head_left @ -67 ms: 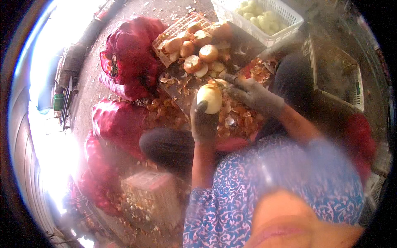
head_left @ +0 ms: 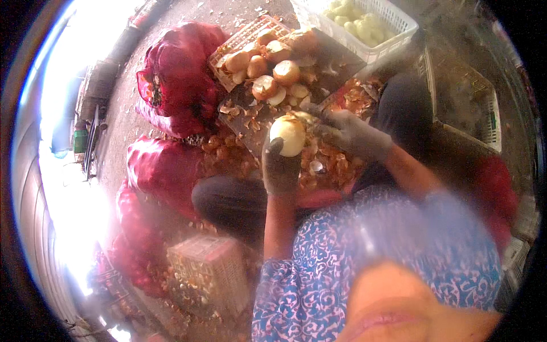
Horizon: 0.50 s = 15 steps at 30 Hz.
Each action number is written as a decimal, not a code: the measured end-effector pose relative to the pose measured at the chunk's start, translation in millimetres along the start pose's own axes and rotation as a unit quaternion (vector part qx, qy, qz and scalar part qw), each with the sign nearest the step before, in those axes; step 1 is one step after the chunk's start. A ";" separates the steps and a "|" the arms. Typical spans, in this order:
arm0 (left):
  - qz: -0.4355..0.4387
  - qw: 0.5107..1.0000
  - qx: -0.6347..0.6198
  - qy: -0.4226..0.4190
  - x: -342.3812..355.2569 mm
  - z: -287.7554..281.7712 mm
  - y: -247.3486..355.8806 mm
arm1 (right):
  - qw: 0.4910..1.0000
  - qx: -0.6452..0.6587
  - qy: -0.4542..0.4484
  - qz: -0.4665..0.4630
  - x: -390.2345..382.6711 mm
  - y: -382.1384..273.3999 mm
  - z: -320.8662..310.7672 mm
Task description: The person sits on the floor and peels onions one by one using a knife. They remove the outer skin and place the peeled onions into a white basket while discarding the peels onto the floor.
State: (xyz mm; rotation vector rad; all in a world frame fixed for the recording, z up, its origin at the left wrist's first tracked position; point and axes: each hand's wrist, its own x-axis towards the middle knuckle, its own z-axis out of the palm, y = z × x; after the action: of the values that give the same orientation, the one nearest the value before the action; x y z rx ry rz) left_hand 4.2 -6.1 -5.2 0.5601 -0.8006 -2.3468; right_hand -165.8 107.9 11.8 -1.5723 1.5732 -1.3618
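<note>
A peeled, pale onion (head_left: 288,136) sits in my gloved left hand (head_left: 280,166), the thumb pressed along its near side. My gloved right hand (head_left: 352,134) is at the onion's upper right, its fingers bent toward the onion's top. Those fingers are closed, but blur hides whatever is between them. Beyond my hands, several brown-skinned onions (head_left: 286,72) are heaped on a board (head_left: 242,122), some partly bare. Loose skins (head_left: 339,162) lie below my hands.
Red net sacks (head_left: 179,68) line the left side. At the far right stands a white crate (head_left: 393,45) of peeled onions (head_left: 364,27). Another crate (head_left: 494,128) is on the right, and an upturned crate (head_left: 208,248) is at near left. My bent knees flank the work.
My right hand's fingers have shifted slightly down along the onion's top right. The left hand and the onion stay almost where they were.
</note>
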 end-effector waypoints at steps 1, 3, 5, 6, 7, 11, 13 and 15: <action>-0.012 1.000 -0.012 0.007 0.9 -1.8 -1.8 | 1.000 -0.015 -0.003 -0.021 -1.1 0.6 2.7; -0.003 1.000 0.005 -0.015 1.9 -3.2 -5.8 | 1.000 0.003 -0.007 -0.019 -4.6 1.9 9.0; -0.004 1.000 0.023 -0.014 2.7 -3.5 -7.0 | 1.000 -0.012 -0.008 -0.001 -7.1 4.1 10.8; -0.007 0.999 0.037 -0.020 3.4 -3.2 -7.3 | 0.999 -0.036 -0.010 0.012 -8.2 5.2 10.7; 0.011 0.997 0.074 -0.015 4.2 -2.6 -7.2 | 0.998 -0.058 -0.017 0.023 -9.0 6.2 9.8; 0.029 0.988 0.150 -0.008 7.6 1.5 -5.6 | 0.993 -0.118 0.017 0.004 -10.9 9.4 7.6; 0.032 0.984 0.175 -0.003 6.4 5.2 -4.5 | 0.992 -0.118 0.047 -0.022 -11.2 12.4 8.5; 0.047 0.969 0.243 -0.001 3.0 10.3 -2.0 | 0.986 -0.154 0.046 0.031 -11.4 17.6 6.1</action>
State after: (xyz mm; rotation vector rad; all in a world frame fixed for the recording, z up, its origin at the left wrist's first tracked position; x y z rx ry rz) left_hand -4.4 -2.5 0.5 0.7004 -1.3876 -2.0629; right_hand -165.5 113.6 -9.2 -1.6381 1.9491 -1.2162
